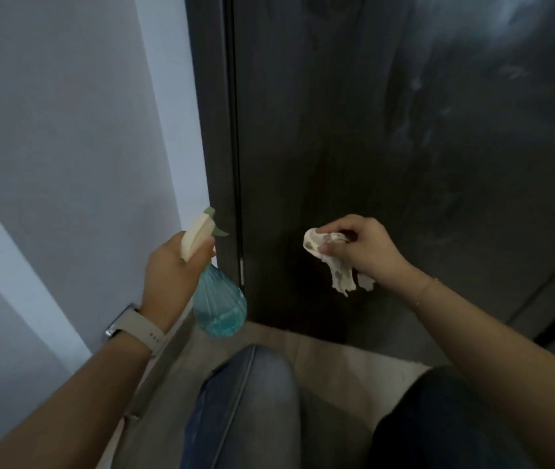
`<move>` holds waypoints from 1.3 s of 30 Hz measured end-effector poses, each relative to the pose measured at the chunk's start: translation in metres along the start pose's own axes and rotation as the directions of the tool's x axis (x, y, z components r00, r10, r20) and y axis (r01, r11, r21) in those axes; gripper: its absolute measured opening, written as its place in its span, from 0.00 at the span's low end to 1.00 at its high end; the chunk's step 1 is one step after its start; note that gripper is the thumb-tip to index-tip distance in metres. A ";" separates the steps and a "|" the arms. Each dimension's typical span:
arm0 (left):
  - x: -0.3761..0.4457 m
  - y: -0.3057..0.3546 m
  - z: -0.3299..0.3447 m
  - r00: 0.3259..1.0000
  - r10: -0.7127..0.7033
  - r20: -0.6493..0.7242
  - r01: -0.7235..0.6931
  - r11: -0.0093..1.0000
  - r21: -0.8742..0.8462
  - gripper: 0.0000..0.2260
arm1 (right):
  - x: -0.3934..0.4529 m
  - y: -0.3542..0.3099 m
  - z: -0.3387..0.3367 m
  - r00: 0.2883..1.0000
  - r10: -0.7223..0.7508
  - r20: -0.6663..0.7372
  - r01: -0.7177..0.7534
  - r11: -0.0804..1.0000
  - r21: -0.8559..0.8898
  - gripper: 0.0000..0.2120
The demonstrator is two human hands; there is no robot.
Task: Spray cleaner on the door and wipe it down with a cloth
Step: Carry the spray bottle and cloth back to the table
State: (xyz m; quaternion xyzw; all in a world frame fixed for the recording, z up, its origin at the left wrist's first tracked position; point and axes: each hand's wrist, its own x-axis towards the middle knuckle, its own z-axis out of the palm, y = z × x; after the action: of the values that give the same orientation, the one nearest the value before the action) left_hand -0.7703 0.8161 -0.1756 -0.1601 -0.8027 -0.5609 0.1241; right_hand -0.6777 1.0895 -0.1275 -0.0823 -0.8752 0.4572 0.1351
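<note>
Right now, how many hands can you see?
2. The left hand holds the spray bottle by the wall; the right hand holds the cloth at the door.

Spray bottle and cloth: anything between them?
Head view: between spray bottle and cloth lies only bare dark door, its left edge and a hinge.

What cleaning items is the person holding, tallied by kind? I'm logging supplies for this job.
Spray bottle: 1, in the left hand
Cloth: 1, in the right hand
Total: 2
</note>
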 end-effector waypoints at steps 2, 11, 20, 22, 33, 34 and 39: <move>0.000 0.010 -0.002 1.000 -0.021 0.008 0.021 1.000 -0.007 0.04 | -0.002 -0.003 -0.006 0.999 -0.007 -0.046 0.009 0.999 0.030 0.11; 0.031 -0.070 0.043 0.976 -0.211 0.048 0.209 0.977 0.032 0.12 | 0.057 0.057 0.108 0.968 0.126 -0.216 -0.050 0.943 0.330 0.11; 0.120 -0.088 0.050 0.915 -0.403 -0.017 0.398 0.896 0.196 0.20 | 0.153 0.066 0.167 0.928 0.372 -0.007 -0.327 0.825 0.461 0.17; 0.136 -0.062 0.034 0.891 -0.453 -0.034 0.452 0.878 0.155 0.17 | 0.164 0.039 0.154 0.920 0.392 0.013 -0.356 0.821 0.446 0.16; 0.144 0.177 -0.121 0.679 -0.637 -0.366 0.694 0.719 0.038 0.05 | 0.154 -0.217 0.054 0.894 0.258 0.365 -0.391 0.847 0.359 0.10; 0.137 0.200 -0.137 0.654 -0.638 -0.406 0.706 0.708 0.024 0.05 | 0.147 -0.237 0.047 0.884 0.240 0.401 -0.389 0.854 0.346 0.09; 0.090 0.292 -0.210 0.499 -0.627 -0.598 0.745 0.663 -0.074 0.13 | 0.104 -0.320 0.026 0.836 0.108 0.538 -0.314 0.898 0.308 0.10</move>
State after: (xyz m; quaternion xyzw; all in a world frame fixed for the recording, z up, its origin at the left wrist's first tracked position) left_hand -0.7332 0.7220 0.1809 0.3642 -0.7712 -0.5025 0.1416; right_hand -0.7910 0.9150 0.1379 -0.0287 -0.7575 0.6371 -0.1393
